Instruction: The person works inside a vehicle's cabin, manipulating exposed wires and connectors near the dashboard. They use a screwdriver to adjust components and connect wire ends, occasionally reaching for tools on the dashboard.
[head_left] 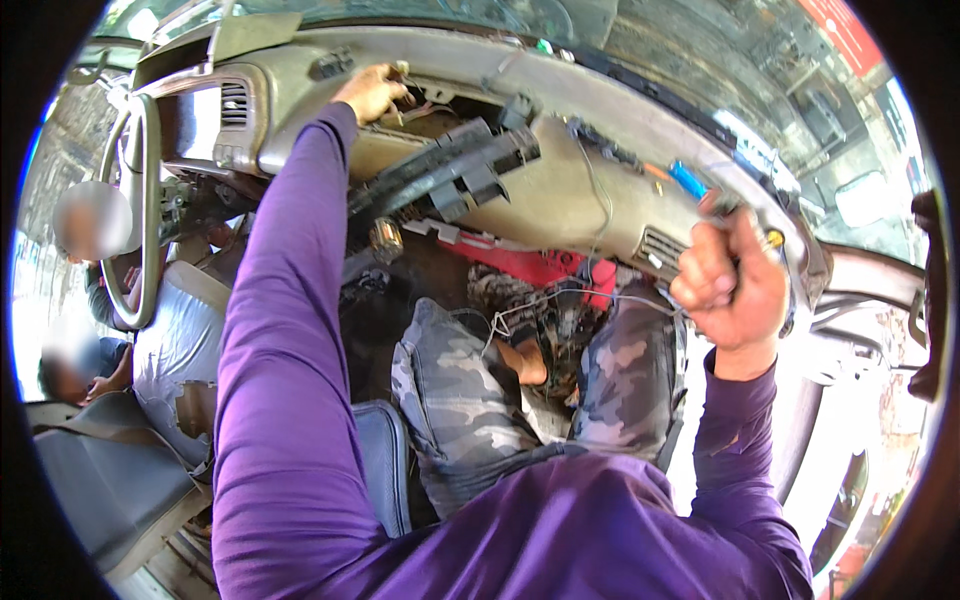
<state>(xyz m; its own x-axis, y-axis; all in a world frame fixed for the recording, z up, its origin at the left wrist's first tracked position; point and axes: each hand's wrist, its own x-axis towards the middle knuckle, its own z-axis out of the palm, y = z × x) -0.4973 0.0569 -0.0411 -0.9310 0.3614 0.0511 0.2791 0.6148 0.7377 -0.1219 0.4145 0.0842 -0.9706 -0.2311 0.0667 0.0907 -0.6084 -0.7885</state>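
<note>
In the upper middle, my left hand reaches to the edge of an opening in the beige dashboard, fingers closed on something too small to make out, among wires. A long black plastic part lies slanted just below it, above a cylindrical metal part. My right hand is raised at the right of the dashboard, fingers curled; what it holds, if anything, is unclear. Just beyond its thumb are a blue tool handle and small dark and orange items along the dash.
A steering wheel and two people are at the left, by seats. My camouflage-clad legs are below a red part and loose wires. The windshield runs along the top; a bright door opening is at the right.
</note>
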